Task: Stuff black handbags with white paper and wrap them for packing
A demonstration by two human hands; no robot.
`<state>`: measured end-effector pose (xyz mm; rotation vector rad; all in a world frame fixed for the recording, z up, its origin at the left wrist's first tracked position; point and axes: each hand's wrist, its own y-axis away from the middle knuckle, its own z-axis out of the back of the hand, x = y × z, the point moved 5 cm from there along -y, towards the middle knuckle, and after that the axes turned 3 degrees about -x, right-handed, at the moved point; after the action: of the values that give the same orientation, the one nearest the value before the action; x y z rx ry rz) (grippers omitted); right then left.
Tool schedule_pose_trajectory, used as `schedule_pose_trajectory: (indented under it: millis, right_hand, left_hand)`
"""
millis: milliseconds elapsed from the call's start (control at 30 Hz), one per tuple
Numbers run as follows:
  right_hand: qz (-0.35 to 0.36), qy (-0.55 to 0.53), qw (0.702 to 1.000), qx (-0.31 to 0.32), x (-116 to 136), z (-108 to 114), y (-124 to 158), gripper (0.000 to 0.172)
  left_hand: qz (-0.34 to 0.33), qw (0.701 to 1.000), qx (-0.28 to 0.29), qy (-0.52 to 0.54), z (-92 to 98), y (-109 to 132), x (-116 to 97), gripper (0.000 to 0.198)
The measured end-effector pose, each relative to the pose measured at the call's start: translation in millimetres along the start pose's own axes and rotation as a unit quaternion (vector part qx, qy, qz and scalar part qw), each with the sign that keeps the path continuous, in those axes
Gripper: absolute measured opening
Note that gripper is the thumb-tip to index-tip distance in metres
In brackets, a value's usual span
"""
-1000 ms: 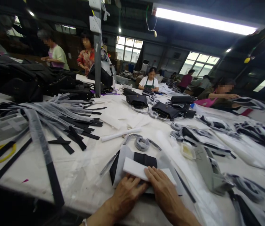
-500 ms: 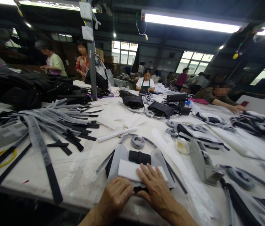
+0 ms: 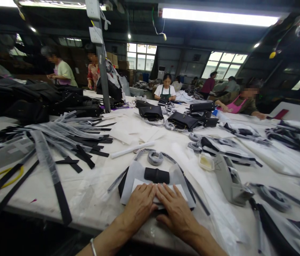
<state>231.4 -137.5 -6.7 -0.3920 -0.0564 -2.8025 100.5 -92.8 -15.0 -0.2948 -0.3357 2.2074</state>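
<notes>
A black handbag [image 3: 123, 185] lies flat on the table before me, with a grey-white sheet [image 3: 139, 170] spread over it. On that sheet rests a folded white pad [image 3: 137, 184]. My left hand [image 3: 142, 201] presses flat on the pad's left part, fingers stretched out. Beside it, my right hand [image 3: 175, 206] lies flat on the right part, fingers a little spread. The fingertips of both hands nearly meet in the middle. Just beyond them sits a black strap piece [image 3: 157, 175]. A wrapped coiled strap [image 3: 155, 158] lies past the bag's far edge.
Black straps in clear wrap [image 3: 56, 185] fan out at left. A grey tape dispenser [image 3: 231, 185] and a small clear dish [image 3: 206, 161] stand at right. Black bags [image 3: 183, 121] lie farther back. A metal post [image 3: 103, 71] rises from the table. Several people work around.
My left hand has moved from the bag's near edge up onto the white pad and its fingers have straightened. The co-worker at right has drawn back more upright.
</notes>
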Motion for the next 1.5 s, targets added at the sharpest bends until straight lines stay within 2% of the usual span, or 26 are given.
schedule_pose_trajectory:
  millis: [100, 200, 267, 333, 400, 467, 567, 733, 867, 967, 1100, 1200, 1300, 1400, 1433, 1500]
  right_hand:
    - [-0.011, -0.013, 1.000, 0.001, 1, -1, 2, 0.089]
    - [-0.019, -0.060, 0.998, 0.022, -2, 8, 3, 0.085]
    - [-0.016, -0.110, 0.993, 0.038, -6, 22, -2, 0.067]
    - [-0.032, -0.148, 0.988, 0.022, -15, 40, -15, 0.044]
    - [-0.061, -0.109, 0.992, -0.023, -30, 56, -32, 0.038]
    - [-0.086, 0.008, 0.995, -0.057, -45, 63, -48, 0.038]
    - [-0.103, 0.137, 0.984, -0.048, -66, 53, -61, 0.036]
    - [-0.109, 0.177, 0.977, -0.045, -81, 33, -57, 0.035]
    - [-0.130, 0.192, 0.971, -0.056, -85, 31, -54, 0.043]
    - [-0.124, 0.196, 0.971, -0.050, -87, 33, -55, 0.039]
    - [-0.111, 0.195, 0.974, -0.038, -80, 46, -58, 0.035]
    - [-0.048, 0.130, 0.988, -0.062, -52, 50, -55, 0.046]
    - [0.037, 0.020, 0.998, -0.037, -19, 30, -43, 0.055]
    - [0.041, -0.019, 0.999, -0.020, -7, 4, -30, 0.059]
    - [0.038, -0.019, 0.999, -0.023, -7, -1, -28, 0.059]
    - [0.038, -0.014, 0.999, -0.026, -8, -5, -26, 0.056]
  left_hand:
    - [-0.001, 0.999, 0.052, -0.001, 5.5, -9, -1, 0.054]
    - [-0.035, 0.999, 0.038, 0.007, -2.6, -9, 3, 0.063]
    - [-0.052, 0.998, 0.027, 0.004, -13.7, -5, 8, 0.064]
    - [-0.058, 0.998, 0.028, -0.004, -23.3, 0, 10, 0.062]
    - [-0.059, 0.998, 0.031, -0.011, -27.3, 3, 8, 0.060]
    - [-0.057, 0.998, 0.029, -0.014, -26.2, 3, 6, 0.058]
    - [-0.052, 0.998, 0.023, -0.012, -23.1, 2, 4, 0.059]
    - [-0.052, 0.998, 0.020, 0.004, -22.9, 2, 6, 0.058]
    - [-0.053, 0.998, 0.021, 0.027, -15.3, 1, 6, 0.057]
    - [-0.061, 0.997, 0.022, 0.037, -10.7, 0, 7, 0.064]
    - [-0.080, 0.996, 0.027, 0.038, -13.2, 0, 7, 0.067]
    - [-0.073, 0.996, 0.026, 0.052, -12.8, 0, 7, 0.068]
    - [-0.060, 0.992, 0.031, 0.110, -2.2, 0, 8, 0.066]
    - [-0.051, 0.981, 0.052, 0.177, 16.3, -6, 18, 0.036]
    - [-0.030, 0.983, 0.053, 0.173, 22.8, -11, 26, 0.026]
    - [0.044, 0.991, 0.037, 0.123, 34.8, -23, 49, 0.023]
